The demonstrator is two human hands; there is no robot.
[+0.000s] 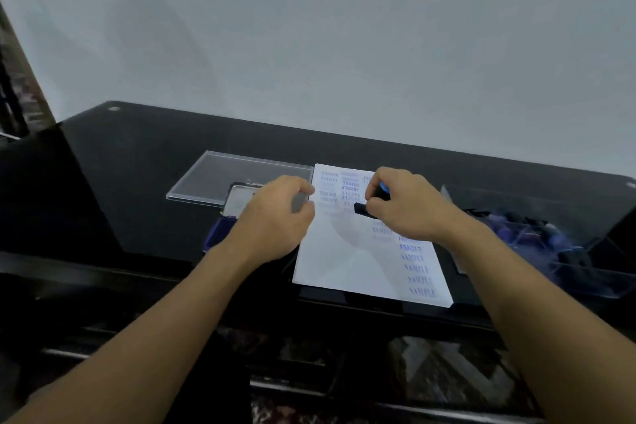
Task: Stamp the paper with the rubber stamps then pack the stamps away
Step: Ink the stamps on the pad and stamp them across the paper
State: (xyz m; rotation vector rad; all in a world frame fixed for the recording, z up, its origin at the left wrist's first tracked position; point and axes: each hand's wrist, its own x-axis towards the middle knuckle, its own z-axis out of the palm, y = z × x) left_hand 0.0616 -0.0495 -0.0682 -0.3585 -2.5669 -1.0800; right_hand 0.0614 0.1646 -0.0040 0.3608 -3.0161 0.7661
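A white sheet of paper (347,251) lies on the black glass table, covered at its top and right side with blue stamped words. My right hand (409,205) grips a black rubber stamp (364,209) with a blue knob and holds it down on the paper's upper part. My left hand (277,217) rests at the paper's left edge, fingers curled, over an open blue ink pad (227,217). It partly hides the pad.
A clear plastic lid (206,179) lies flat behind the ink pad. At the right stands a clear box (568,272) holding several dark and blue stamps. The table's front edge runs just below the paper.
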